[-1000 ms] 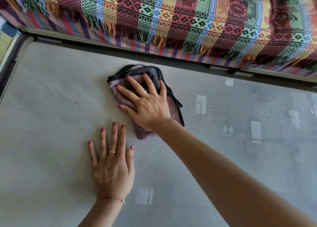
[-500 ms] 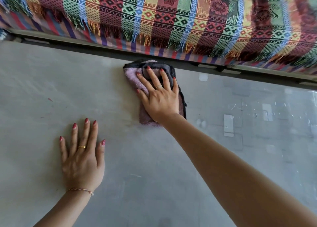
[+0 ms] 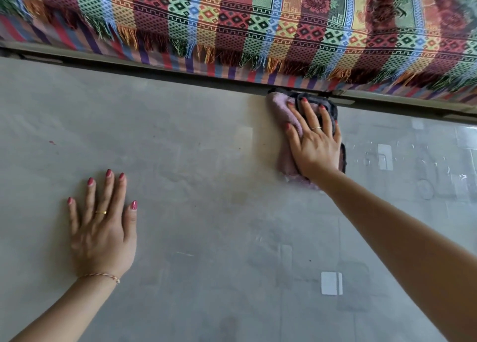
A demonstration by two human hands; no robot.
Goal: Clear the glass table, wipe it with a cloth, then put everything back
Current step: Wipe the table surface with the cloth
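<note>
**Hands flat, cloth at the far edge**

Both hands lie spread: my left hand (image 3: pixel 102 228) presses flat on the glass table (image 3: pixel 206 187), and my right hand (image 3: pixel 313 140) pushes the cloth (image 3: pixel 285 114) down with straight fingers at the far edge, just beside the patterned blanket (image 3: pixel 258 26). I judge the cloth could slide off that edge or snag the fringe. Its long axis runs from me toward the edge. Droplets (image 3: pixel 402 158) to the right look unwiped.

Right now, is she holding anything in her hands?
Nothing is gripped. Her right hand presses flat on top of the cloth; her left hand rests flat on the glass table.
</note>
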